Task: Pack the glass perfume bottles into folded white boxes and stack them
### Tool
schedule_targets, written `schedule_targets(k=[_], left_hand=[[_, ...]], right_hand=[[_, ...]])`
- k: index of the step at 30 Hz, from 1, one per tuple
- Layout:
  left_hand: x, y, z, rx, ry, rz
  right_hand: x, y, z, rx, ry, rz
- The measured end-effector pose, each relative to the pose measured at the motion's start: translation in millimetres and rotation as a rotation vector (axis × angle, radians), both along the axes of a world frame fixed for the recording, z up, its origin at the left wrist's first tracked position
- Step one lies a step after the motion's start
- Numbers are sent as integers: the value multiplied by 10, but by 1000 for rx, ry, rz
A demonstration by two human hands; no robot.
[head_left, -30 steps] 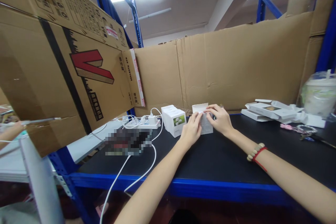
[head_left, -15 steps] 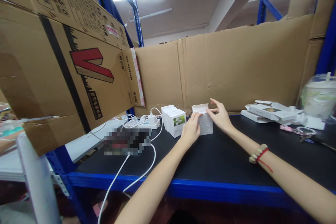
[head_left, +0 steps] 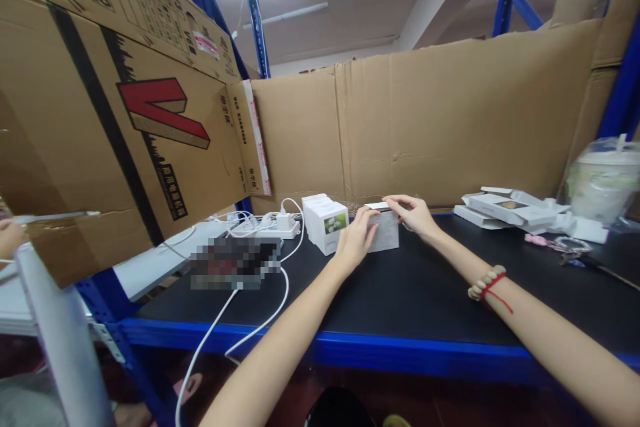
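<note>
White box (head_left: 389,235) upright beside carton row (head_left: 316,225); left hand (head_left: 353,240) half-curled, gripping left side, likely steadying; right hand (head_left: 418,217) at top flap (head_left: 376,205), fingers slightly bent, pinch unclear.

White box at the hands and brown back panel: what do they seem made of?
The white box looks like thin, probably matte paperboard: flat printed side, thin flap. The brown back panel looks like dull corrugated cardboard: creases, ragged top edge.

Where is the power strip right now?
In the head view, the white power strip sits left of centre toward the back of the black tabletop, just left of the row of white boxes.
</note>
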State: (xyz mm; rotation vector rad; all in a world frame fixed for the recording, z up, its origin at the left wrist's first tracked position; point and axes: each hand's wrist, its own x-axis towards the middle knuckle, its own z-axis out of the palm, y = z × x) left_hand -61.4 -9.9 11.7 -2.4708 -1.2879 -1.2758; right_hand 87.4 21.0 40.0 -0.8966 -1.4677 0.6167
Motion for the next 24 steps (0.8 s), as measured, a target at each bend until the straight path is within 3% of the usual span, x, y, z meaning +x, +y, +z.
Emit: schedule_targets(k=[5, 12, 24], left_hand=[[51, 11, 3, -23, -35, 103], [24, 4, 51, -29, -36, 201], [-23, -10, 53, -79, -69, 97]], right_hand=[[14, -33, 25, -170, 54, 116], [22, -13, -10, -175, -17, 229], [-14, -26, -50, -236, -10, 248]])
